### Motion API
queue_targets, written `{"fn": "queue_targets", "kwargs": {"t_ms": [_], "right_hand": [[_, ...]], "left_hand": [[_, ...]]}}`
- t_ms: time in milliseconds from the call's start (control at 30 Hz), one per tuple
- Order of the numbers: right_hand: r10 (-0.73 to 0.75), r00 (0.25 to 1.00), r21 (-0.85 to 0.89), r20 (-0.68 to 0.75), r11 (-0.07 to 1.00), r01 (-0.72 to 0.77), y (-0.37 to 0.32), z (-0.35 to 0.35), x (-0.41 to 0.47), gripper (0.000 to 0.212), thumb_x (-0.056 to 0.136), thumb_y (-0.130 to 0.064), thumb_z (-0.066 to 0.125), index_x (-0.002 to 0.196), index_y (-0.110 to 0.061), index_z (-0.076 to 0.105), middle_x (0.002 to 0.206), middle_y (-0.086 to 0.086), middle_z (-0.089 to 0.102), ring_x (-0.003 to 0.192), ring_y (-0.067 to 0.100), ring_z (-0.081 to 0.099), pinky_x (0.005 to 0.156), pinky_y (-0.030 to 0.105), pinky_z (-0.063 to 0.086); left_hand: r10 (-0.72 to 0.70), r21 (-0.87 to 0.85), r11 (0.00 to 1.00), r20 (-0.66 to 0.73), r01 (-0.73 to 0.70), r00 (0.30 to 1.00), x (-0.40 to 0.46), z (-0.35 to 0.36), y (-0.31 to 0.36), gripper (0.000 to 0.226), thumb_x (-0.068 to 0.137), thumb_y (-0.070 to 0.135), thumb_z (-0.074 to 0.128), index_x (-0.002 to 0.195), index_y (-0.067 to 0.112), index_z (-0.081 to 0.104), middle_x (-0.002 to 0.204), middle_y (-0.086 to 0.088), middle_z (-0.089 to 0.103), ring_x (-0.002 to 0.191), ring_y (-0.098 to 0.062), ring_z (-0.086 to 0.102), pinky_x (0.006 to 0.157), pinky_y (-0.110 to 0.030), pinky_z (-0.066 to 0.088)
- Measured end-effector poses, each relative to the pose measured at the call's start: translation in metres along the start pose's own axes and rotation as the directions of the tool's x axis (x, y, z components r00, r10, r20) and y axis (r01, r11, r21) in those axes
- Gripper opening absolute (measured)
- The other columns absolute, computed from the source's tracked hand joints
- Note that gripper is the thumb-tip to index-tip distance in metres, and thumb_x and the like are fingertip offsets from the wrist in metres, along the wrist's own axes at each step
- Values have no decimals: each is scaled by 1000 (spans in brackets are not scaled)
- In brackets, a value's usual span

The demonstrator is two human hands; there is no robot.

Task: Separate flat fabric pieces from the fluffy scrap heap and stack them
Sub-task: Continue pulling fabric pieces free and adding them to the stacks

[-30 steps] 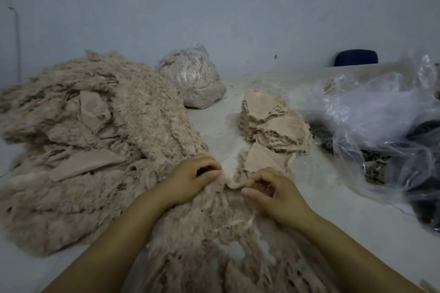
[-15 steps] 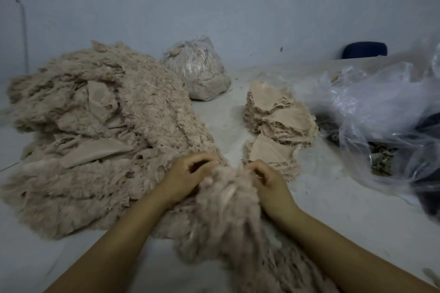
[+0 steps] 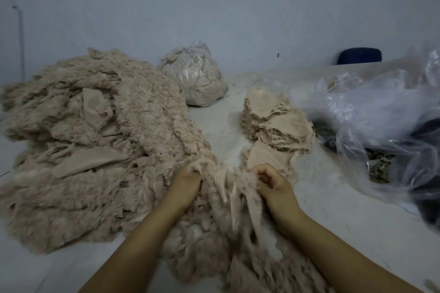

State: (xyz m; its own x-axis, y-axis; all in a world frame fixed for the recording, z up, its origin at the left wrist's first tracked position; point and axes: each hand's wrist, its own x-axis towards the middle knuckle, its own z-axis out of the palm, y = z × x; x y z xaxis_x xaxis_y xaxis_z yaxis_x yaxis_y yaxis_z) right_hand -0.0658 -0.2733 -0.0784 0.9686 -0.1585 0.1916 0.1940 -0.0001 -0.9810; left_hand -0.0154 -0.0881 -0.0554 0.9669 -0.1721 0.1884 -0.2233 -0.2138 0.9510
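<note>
A big beige fluffy scrap heap [image 3: 100, 150] covers the left of the white table, with a few flat pieces showing in it. A clump of fluffy scraps [image 3: 226, 216] lies in front of me between my hands. My left hand [image 3: 185, 185] grips its upper left edge, fingers curled into the fluff. My right hand [image 3: 271, 184] pinches its upper right edge. Two stacks of flat beige pieces stand right of centre: a tall stack [image 3: 276, 123] and a low stack [image 3: 266, 159] just beyond my right hand.
A tied clear bag of scraps [image 3: 195, 78] sits at the back centre. Crumpled clear plastic bags [image 3: 381, 126] with dark contents fill the right side. A dark blue chair back [image 3: 359, 56] shows behind the table. The white table [image 3: 333, 209] lies bare at right front.
The bunched clump that both hands held raised has come down and spread between them. My hands have moved slightly apart, both still gripping it.
</note>
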Motion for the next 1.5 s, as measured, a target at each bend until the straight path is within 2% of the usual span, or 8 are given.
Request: {"fn": "queue_targets", "kwargs": {"t_ms": [133, 267, 433, 633, 733, 1033, 1167, 1500], "right_hand": [[206, 969, 232, -135, 958, -171, 5, -10, 9, 26, 95, 3, 47, 79, -17, 50, 59, 5, 36, 47, 17, 29, 45, 27, 24], [160, 980, 213, -116, 968, -133, 0, -9, 7, 26, 94, 3, 47, 78, -16, 52, 50, -4, 41, 43, 11, 34, 42, 23, 29], [93, 954, 150, -285, 987, -51, -7, -10, 7, 17, 97, 0, 44, 86, -12, 50, 69, 8, 52, 64, 22, 47, 62, 35, 41], [40, 947, 138, -320, 990, 5, -15, -4, 3, 9, 99, -9, 48, 91, -14, 51, 70, -4, 65, 65, 7, 60, 56, 20, 50], [21, 927, 110, -373, 994, 21, -18, -1, 0, 9, 98, -7, 48, 92, -14, 51, 74, -2, 64, 65, 8, 60, 56, 22, 50], [184, 876, 325, -445, 945, -33, -24, -14, 7, 13, 98, -3, 43, 94, -12, 52, 71, 0, 63, 63, 10, 60, 55, 24, 50], [106, 971, 322, -212, 946, -33, -25, -3, -1, 9, 96, -3, 51, 92, -10, 57, 74, 6, 70, 67, 18, 66, 57, 24, 55], [6, 988, 259, -154, 965, 35, -16, -6, -1, 19, 95, -16, 51, 85, -3, 61, 90, -2, 73, 85, 14, 67, 68, 20, 53]], "left_hand": [[-285, -446, 875, -163, 188, 945, 6, -6, -1, 43, 84, -18, 30, 88, 6, 66, 80, -8, 71, 70, -15, 69, 61, -25, 57], [2, -44, 999, 85, 2, 996, 3, -25, 2, 43, 76, -20, 47, 66, 12, 73, 70, -4, 72, 67, -23, 66, 63, -23, 52], [-246, 314, 948, 825, -51, 508, -1, -60, 23, 48, 68, 57, 71, 83, 11, 76, 97, 9, 69, 97, -8, 62, 94, -26, 44], [16, 396, 903, 354, -165, 935, -6, 0, 30, 47, 62, 79, 59, 73, 32, 58, 78, 12, 61, 71, -4, 58, 72, -29, 50], [-37, 244, 965, 507, -102, 861, -11, 31, 30, 54, 61, 55, 80, 108, 40, 59, 99, 20, 63, 89, 2, 61, 81, -22, 51], [-288, 556, 794, 702, -248, 651, 8, 4, 25, 14, 83, 4, 62, 71, 13, 60, 70, -7, 48, 66, -13, 44, 64, -29, 35], [-173, 154, 982, 528, 106, 831, 4, 30, 32, 41, 70, 60, 70, 98, 30, 66, 95, 12, 71, 87, -3, 66, 76, -18, 51], [-198, -491, 841, 111, 227, 974, 9, 46, 32, 19, 98, 12, 45, 83, 4, 53, 54, -2, 47, 36, -5, 36, 32, -15, 29]]}}
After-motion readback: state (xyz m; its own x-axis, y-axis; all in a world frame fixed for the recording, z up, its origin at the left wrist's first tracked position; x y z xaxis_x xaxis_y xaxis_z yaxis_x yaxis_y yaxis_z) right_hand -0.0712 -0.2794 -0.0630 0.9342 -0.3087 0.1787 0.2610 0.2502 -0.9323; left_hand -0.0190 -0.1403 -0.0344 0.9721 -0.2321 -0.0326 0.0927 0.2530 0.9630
